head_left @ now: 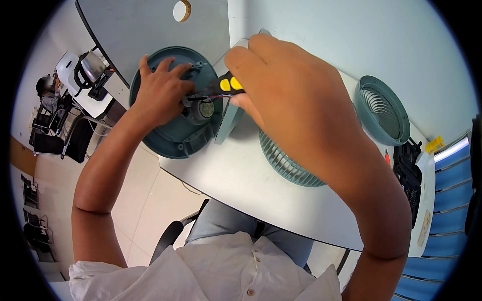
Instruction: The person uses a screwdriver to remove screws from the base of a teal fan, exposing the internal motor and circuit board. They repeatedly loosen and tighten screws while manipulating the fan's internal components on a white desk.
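Note:
My left hand (pixel 163 90) lies over a dark teal round fan housing (pixel 178 142), fingers spread and bent, touching the parts near its middle. My right hand (pixel 286 95), large in the view, is closed on a black-and-yellow tool (pixel 226 84), whose tip is among thin wires and the central fitting (pixel 205 110). A teal flat piece (pixel 226 129) stands beside the housing. A slatted teal grille (pixel 286 165) lies partly hidden under my right hand and forearm.
Another teal ring cover (pixel 381 110) sits at the right of the white table (pixel 211 185), near a black tool case (pixel 404 175) and red-handled tool (pixel 387 158). A grey panel (pixel 130 25) stands behind. At far left are a kettle (pixel 90 67), chairs and a seated person (pixel 47 100).

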`<state>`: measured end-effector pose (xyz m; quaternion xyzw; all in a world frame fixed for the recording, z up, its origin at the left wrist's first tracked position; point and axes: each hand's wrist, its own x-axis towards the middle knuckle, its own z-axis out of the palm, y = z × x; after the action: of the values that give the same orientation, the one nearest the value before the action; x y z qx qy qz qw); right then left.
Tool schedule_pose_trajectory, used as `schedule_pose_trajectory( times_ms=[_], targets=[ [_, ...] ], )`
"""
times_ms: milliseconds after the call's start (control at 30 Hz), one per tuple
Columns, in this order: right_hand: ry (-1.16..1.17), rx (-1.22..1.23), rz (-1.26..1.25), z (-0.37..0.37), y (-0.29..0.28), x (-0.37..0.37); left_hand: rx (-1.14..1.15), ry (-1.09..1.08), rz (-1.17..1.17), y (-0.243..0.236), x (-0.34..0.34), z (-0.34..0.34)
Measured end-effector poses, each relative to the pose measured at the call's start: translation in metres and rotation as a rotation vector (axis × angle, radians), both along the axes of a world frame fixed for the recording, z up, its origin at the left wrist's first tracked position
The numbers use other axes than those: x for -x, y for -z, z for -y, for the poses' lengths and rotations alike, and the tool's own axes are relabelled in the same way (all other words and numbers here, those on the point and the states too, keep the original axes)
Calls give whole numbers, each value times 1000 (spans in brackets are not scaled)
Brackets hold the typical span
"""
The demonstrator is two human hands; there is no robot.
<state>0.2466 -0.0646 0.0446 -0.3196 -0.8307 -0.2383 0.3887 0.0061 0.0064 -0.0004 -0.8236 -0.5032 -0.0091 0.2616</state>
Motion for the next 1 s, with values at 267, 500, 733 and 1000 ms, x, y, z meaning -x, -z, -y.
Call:
schedule_pose_trajectory(
  times_ms=[267,500,733,1000],
  targets=[
    [88,316,1,11,0,-1,19,-29,-17,-3,-2,1],
    [-31,-42,-14,-4,4,-4,26,-30,-28,-3,-3,0],
    [95,276,44,10,0,-6,7,-1,-33,0,0,-3],
    [70,354,18,13,-3,-3,23,-18,-12,-1,1,-2]
  ],
)
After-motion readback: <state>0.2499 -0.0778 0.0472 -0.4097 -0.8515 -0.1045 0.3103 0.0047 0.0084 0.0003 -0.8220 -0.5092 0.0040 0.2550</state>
